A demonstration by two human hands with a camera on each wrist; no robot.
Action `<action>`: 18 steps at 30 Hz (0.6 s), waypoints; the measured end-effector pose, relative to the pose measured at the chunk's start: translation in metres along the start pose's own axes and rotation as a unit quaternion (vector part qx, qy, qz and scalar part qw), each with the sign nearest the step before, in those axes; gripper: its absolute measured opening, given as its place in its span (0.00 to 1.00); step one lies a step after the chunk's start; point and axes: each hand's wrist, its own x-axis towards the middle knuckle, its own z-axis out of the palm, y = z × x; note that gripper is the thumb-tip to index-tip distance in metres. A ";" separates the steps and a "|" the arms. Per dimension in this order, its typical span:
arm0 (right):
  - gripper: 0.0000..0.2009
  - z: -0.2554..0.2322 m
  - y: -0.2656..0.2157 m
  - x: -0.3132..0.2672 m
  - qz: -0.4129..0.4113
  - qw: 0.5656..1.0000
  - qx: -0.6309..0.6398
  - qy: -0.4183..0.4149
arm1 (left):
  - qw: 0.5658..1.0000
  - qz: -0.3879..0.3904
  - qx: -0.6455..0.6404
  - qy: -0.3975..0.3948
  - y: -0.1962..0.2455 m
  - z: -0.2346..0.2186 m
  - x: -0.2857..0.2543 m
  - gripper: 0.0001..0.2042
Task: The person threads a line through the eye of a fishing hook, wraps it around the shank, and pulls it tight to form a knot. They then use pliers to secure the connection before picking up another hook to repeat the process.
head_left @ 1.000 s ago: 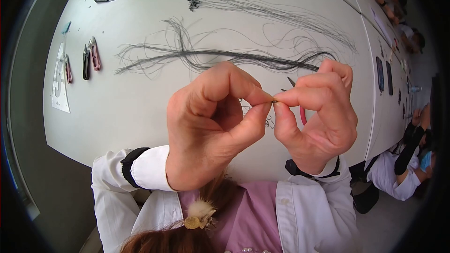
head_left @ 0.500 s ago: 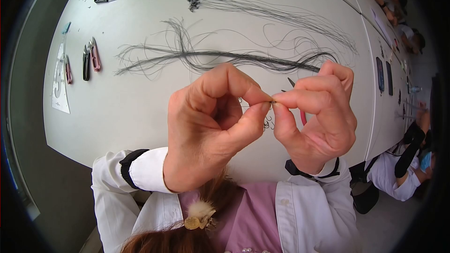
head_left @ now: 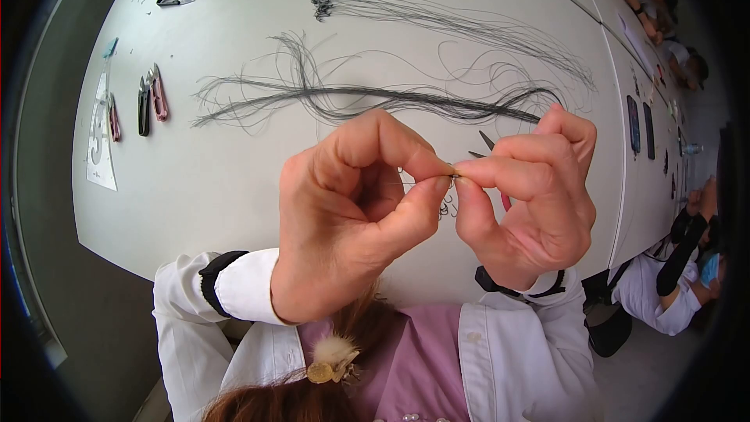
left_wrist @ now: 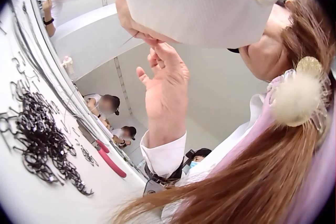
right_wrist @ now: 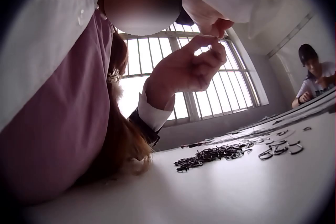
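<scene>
Before the chest, the thumb and forefinger of my left hand (head_left: pixel 351 203) pinch a thin line (head_left: pixel 396 183), which shows in the gap inside the curled fingers. My right hand (head_left: pixel 539 195) pinches a small dark piece (head_left: pixel 455 176) where both hands' fingertips meet; the fingers mostly hide it, and I cannot tell its exact kind. Below the hands, a pile of black fish hooks (left_wrist: pixel 44 134) lies on the table. Red-handled scissors (left_wrist: pixel 111 162) lie beside the pile, partly behind my right hand in the head view.
A long bundle of dark lines (head_left: pixel 406 98) crosses the table (head_left: pixel 195 203) beyond the hands. Farther back lies a second bundle (head_left: pixel 437 19), dark-knotted at one end. Snips (head_left: pixel 160 92) and a clear ruler (head_left: pixel 100 141) lie left. Other people sit at the right.
Both hands keep their pinch with fingertips together. The right fingers have dipped slightly, and more of the scissor blades and of the small dark piece now shows.
</scene>
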 end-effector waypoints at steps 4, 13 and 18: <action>0.12 0.001 0.001 -0.001 0.002 1.000 -0.002 -0.001 | 1.000 0.006 0.005 -0.003 -0.001 0.000 0.000 0.04; 0.18 -0.003 0.011 0.008 0.090 0.982 0.143 -0.080 | 0.997 0.015 -0.067 0.035 0.003 0.000 0.006 0.04; 0.12 0.007 0.011 0.000 0.173 0.943 0.259 -0.115 | 0.996 0.007 -0.081 0.032 0.007 -0.001 0.007 0.03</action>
